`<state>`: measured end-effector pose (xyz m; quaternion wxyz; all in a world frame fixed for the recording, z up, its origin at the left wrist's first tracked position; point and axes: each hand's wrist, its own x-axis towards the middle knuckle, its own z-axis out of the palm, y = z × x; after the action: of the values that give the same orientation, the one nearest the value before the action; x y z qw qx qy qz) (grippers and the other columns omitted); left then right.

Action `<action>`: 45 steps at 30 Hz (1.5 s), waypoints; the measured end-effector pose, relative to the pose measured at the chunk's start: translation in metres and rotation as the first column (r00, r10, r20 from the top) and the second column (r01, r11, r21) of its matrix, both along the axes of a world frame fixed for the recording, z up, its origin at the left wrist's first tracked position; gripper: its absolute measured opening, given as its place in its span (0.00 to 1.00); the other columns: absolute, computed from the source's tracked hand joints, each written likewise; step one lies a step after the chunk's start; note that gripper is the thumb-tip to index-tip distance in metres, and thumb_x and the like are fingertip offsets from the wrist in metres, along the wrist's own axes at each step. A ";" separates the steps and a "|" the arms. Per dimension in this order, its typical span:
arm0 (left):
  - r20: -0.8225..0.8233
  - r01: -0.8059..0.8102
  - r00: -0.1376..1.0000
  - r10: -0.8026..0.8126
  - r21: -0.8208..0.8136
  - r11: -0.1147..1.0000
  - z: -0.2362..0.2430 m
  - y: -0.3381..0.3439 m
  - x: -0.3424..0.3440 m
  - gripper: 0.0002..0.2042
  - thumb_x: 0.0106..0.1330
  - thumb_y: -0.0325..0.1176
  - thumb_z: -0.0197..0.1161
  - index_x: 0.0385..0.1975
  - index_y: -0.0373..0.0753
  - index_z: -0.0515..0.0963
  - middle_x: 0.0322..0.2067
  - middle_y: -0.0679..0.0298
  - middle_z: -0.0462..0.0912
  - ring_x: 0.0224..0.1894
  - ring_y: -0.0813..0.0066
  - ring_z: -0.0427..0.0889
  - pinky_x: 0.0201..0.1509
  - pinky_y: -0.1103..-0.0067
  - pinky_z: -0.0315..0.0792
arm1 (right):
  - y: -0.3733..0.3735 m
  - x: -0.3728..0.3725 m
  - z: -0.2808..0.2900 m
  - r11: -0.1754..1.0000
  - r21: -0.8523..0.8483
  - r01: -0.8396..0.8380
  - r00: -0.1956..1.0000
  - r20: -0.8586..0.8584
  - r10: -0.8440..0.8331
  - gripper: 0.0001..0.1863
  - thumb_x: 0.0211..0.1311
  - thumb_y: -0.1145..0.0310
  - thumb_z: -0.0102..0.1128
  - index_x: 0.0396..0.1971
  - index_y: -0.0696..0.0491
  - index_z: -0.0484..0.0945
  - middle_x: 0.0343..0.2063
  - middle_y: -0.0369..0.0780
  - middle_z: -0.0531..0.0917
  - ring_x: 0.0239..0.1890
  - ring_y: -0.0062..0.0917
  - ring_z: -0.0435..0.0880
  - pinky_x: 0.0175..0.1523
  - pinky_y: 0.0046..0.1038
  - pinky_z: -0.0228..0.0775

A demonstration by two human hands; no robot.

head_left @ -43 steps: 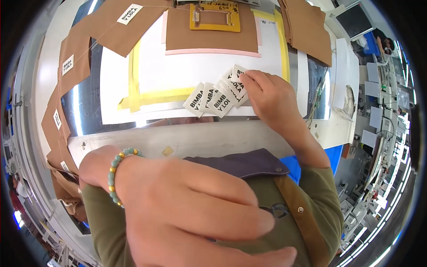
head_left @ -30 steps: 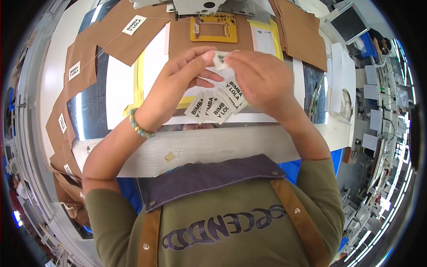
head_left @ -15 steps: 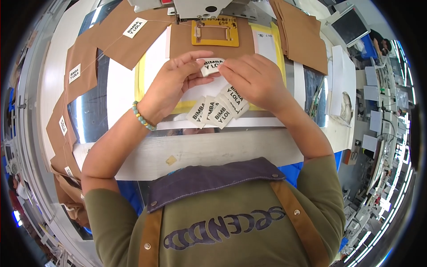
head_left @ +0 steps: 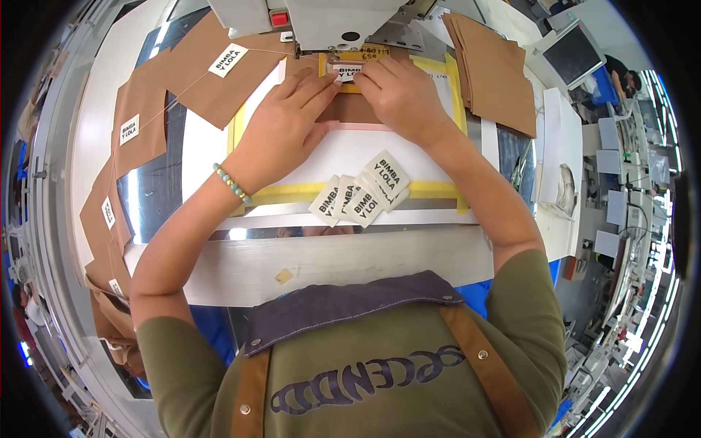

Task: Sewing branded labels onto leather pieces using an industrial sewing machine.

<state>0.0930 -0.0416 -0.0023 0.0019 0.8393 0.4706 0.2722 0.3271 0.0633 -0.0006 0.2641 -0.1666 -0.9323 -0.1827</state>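
Observation:
A white fabric label [head_left: 347, 74] with black print lies in the window of a yellow template frame [head_left: 374, 52], over a brown panel [head_left: 353, 108]. Lying fairly flat, my left hand [head_left: 287, 124] has its fingers stretched out and its fingertips at the label's left end. My right hand [head_left: 404, 95] is closed, its bent fingers pressed together on the label's right end and partly hiding the frame. Several more labels [head_left: 385, 173] overlap in a loose pile on the white sheet nearer to me.
Just beyond my hands hangs the sewing machine head [head_left: 339, 22]. Brown panels with labels [head_left: 193, 69], linked by thread, trail down the left side. Stacked brown panels [head_left: 491, 77] sit at the right. Yellow tape [head_left: 288, 191] edges the white sheet [head_left: 343, 150].
Both hands have moved forward from above the white sheet to the yellow frame. The label held between them now lies in the frame's window. My left fingers have straightened from a pinch.

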 end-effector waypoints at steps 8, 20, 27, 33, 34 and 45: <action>-0.154 -0.055 0.987 0.039 -0.095 0.994 -0.014 0.013 0.005 0.35 0.74 0.46 0.69 0.76 0.35 0.70 0.79 0.58 0.69 0.84 0.50 0.57 0.82 0.59 0.62 | 0.004 0.002 -0.009 0.997 -0.063 0.033 0.999 0.015 -0.032 0.07 0.52 0.70 0.68 0.32 0.52 0.85 0.36 0.34 0.84 0.45 0.28 0.85 0.46 0.31 0.81; -0.085 0.000 0.996 -0.003 -0.035 0.999 -0.018 0.029 -0.001 0.25 0.75 0.43 0.68 0.65 0.33 0.78 0.71 0.55 0.76 0.78 0.48 0.66 0.79 0.59 0.65 | -0.001 0.030 0.003 0.900 -0.427 0.089 0.995 0.069 -0.065 0.20 0.73 0.62 0.69 0.56 0.60 0.85 0.61 0.44 0.85 0.66 0.40 0.80 0.67 0.39 0.77; -0.027 -0.001 1.000 -0.001 -0.089 0.996 -0.009 0.020 -0.009 0.26 0.71 0.36 0.71 0.67 0.34 0.76 0.70 0.55 0.76 0.77 0.50 0.68 0.78 0.58 0.67 | 0.001 0.017 -0.008 0.774 -0.630 -0.064 0.998 -0.059 0.035 0.19 0.78 0.62 0.62 0.59 0.57 0.86 0.65 0.41 0.83 0.67 0.39 0.78 0.72 0.39 0.72; -0.042 -0.059 0.998 0.055 -0.097 0.994 -0.005 0.020 -0.026 0.28 0.74 0.43 0.69 0.68 0.33 0.76 0.71 0.53 0.75 0.76 0.49 0.68 0.77 0.59 0.67 | 0.010 0.014 -0.007 0.765 -0.642 -0.056 0.998 -0.026 0.051 0.20 0.81 0.59 0.57 0.60 0.56 0.86 0.65 0.41 0.83 0.68 0.40 0.77 0.73 0.41 0.70; -0.117 -0.090 0.990 0.085 -0.041 0.995 -0.005 0.021 -0.027 0.29 0.75 0.45 0.68 0.69 0.33 0.75 0.72 0.53 0.75 0.77 0.48 0.68 0.78 0.59 0.66 | 0.010 0.014 -0.007 0.766 -0.641 -0.059 0.998 -0.027 0.054 0.20 0.82 0.59 0.57 0.59 0.56 0.86 0.65 0.41 0.83 0.69 0.40 0.77 0.73 0.41 0.70; -0.339 -0.161 0.930 0.143 -0.025 0.987 -0.010 0.031 -0.042 0.31 0.79 0.48 0.61 0.76 0.37 0.71 0.74 0.57 0.75 0.77 0.46 0.68 0.81 0.58 0.61 | 0.008 0.011 -0.001 0.751 -0.660 -0.018 0.999 0.009 0.032 0.20 0.79 0.59 0.62 0.60 0.56 0.86 0.66 0.40 0.83 0.69 0.39 0.77 0.74 0.41 0.68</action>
<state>0.0512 -0.0107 -0.0123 -0.0776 0.8342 0.5343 0.1121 0.3382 0.0709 -0.0014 0.1816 -0.2348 -0.9414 0.1599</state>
